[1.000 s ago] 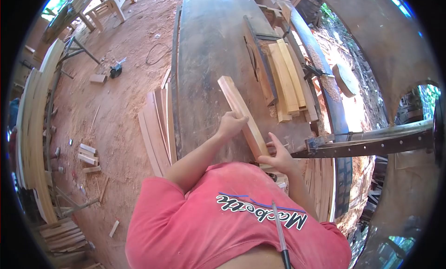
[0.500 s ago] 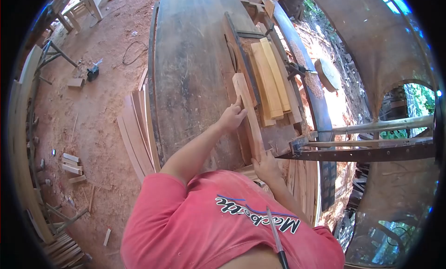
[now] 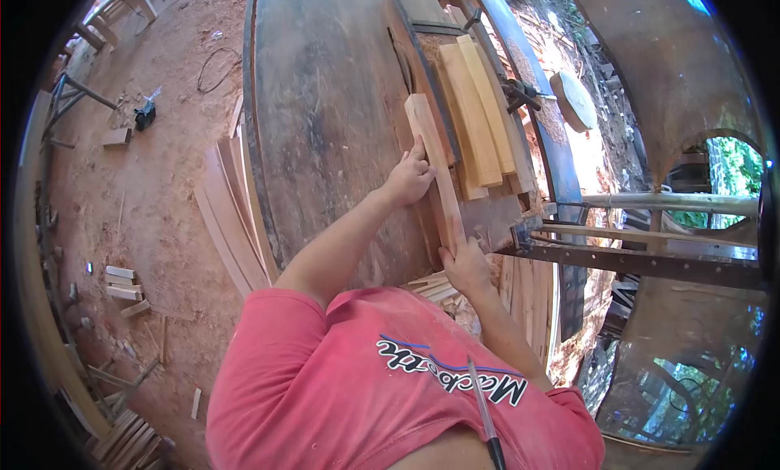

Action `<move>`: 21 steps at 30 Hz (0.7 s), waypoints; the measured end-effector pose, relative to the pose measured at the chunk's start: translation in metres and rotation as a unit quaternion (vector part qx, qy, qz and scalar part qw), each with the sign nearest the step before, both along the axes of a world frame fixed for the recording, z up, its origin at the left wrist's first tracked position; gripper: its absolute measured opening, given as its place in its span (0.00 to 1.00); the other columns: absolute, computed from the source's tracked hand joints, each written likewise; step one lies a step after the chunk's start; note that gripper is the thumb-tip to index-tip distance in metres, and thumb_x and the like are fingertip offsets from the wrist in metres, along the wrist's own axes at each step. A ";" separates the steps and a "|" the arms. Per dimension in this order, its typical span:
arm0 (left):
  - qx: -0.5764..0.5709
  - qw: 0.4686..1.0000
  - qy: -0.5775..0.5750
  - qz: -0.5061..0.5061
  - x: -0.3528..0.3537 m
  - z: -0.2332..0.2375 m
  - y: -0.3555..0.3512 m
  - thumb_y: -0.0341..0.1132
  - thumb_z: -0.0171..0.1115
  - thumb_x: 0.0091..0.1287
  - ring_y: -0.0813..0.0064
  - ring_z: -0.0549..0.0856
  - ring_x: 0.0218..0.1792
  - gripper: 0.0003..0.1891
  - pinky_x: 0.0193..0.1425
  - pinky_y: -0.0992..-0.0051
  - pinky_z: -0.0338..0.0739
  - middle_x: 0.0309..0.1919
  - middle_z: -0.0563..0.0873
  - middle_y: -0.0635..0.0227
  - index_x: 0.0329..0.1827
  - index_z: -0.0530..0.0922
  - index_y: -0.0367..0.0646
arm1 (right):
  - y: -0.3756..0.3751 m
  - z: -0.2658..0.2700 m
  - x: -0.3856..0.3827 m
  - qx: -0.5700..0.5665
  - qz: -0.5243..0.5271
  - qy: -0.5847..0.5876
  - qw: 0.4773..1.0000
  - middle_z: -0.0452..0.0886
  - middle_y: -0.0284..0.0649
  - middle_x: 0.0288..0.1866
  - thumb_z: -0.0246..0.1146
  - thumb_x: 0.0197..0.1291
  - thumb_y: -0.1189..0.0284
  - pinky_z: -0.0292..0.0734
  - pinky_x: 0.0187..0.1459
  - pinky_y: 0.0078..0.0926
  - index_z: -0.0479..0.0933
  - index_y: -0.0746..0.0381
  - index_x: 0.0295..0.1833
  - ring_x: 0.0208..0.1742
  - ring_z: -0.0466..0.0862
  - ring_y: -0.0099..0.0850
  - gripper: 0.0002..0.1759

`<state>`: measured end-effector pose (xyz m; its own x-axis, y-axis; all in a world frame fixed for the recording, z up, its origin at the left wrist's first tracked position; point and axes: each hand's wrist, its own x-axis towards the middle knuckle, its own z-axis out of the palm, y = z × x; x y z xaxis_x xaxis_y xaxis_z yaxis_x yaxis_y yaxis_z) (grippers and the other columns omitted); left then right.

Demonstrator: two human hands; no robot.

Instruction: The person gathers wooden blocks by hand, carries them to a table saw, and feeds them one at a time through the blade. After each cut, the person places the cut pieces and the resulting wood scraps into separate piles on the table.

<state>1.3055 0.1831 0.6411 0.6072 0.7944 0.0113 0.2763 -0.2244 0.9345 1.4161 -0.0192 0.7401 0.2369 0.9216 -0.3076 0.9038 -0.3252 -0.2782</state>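
Observation:
A pale, squared wooden bar [image 3: 434, 161] lies lengthwise on a worn machine table [image 3: 325, 129], alongside a dark-edged wooden fence [image 3: 424, 80]. My left hand [image 3: 410, 180] is closed against the bar's left side near its middle, its index finger stretched along the wood and the other fingers curled. At the near end, my right hand [image 3: 469, 267] grips the bar with the thumb on top. Any blade or cutter beneath the bar is hidden from view.
Yellowish boards [image 3: 479, 121] lie right of the fence, near a clamp [image 3: 520, 94]. Long planks [image 3: 231, 210] lean at the table's left side. A metal beam [image 3: 650, 263] runs off to the right. Wood offcuts [image 3: 124, 283] lie on the dirt floor.
The view has shifted, so the table, bar and both hands appear higher in it. Both hands keep their hold; any slide of the bar along the fence is too slight to tell.

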 end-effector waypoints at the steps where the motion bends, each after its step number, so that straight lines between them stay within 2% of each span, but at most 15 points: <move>1: -0.010 1.000 -0.002 0.000 0.000 0.003 0.000 0.42 0.52 0.73 0.44 0.67 0.71 0.23 0.81 0.59 0.49 0.80 0.46 0.45 0.30 0.81 0.28 | 0.000 -0.003 0.001 0.028 0.007 0.011 1.000 0.76 0.62 0.39 0.62 0.63 0.62 0.74 0.46 0.56 0.48 0.52 0.81 0.43 0.78 0.62 0.44; 2: -0.014 1.000 -0.003 0.002 0.000 0.005 0.001 0.42 0.52 0.73 0.44 0.67 0.71 0.23 0.81 0.59 0.49 0.80 0.46 0.45 0.30 0.81 0.28 | 0.000 -0.006 0.002 0.024 0.009 0.010 1.000 0.76 0.62 0.39 0.62 0.63 0.62 0.74 0.46 0.56 0.48 0.52 0.81 0.43 0.78 0.62 0.44; 4: -0.021 1.000 0.019 -0.006 0.002 0.005 0.006 0.40 0.52 0.72 0.46 0.63 0.74 0.19 0.81 0.53 0.48 0.78 0.46 0.38 0.39 0.85 0.30 | 0.005 -0.008 0.005 0.046 0.013 0.037 0.998 0.76 0.62 0.40 0.61 0.64 0.63 0.73 0.48 0.55 0.49 0.54 0.81 0.44 0.78 0.62 0.44; 7: -0.021 1.000 0.009 -0.002 0.005 0.003 0.012 0.40 0.51 0.73 0.45 0.62 0.75 0.19 0.81 0.53 0.48 0.78 0.44 0.37 0.42 0.85 0.32 | 0.011 -0.010 0.005 0.078 0.035 0.026 0.996 0.75 0.61 0.37 0.62 0.63 0.66 0.73 0.44 0.55 0.50 0.55 0.81 0.39 0.78 0.61 0.43; 10: -0.025 1.000 0.012 -0.006 0.006 0.001 0.018 0.40 0.49 0.73 0.45 0.61 0.75 0.20 0.81 0.53 0.48 0.78 0.43 0.37 0.45 0.85 0.32 | 0.017 -0.012 0.006 0.064 0.042 0.015 0.997 0.75 0.61 0.37 0.62 0.64 0.66 0.73 0.44 0.55 0.50 0.55 0.81 0.39 0.78 0.62 0.43; 13: -0.024 0.999 0.024 -0.007 0.008 0.000 0.025 0.40 0.49 0.73 0.46 0.61 0.75 0.20 0.81 0.54 0.47 0.78 0.42 0.36 0.46 0.85 0.32 | 0.024 -0.008 0.004 0.025 0.010 0.026 0.999 0.77 0.62 0.41 0.61 0.63 0.63 0.73 0.48 0.54 0.49 0.53 0.81 0.42 0.78 0.62 0.44; 19: -0.019 1.000 0.014 0.005 0.008 0.001 0.034 0.40 0.49 0.73 0.47 0.58 0.77 0.21 0.81 0.55 0.47 0.78 0.43 0.37 0.47 0.85 0.31 | 0.034 -0.012 0.007 0.029 0.024 0.018 0.999 0.77 0.62 0.40 0.60 0.65 0.62 0.73 0.47 0.54 0.48 0.52 0.82 0.42 0.78 0.62 0.43; 21: -0.014 1.000 0.019 0.010 0.009 0.000 0.036 0.40 0.49 0.73 0.47 0.60 0.76 0.21 0.81 0.56 0.48 0.78 0.43 0.37 0.45 0.85 0.30 | 0.037 -0.009 0.006 0.018 0.022 0.012 1.000 0.77 0.63 0.40 0.60 0.65 0.62 0.73 0.48 0.54 0.48 0.51 0.82 0.43 0.79 0.63 0.43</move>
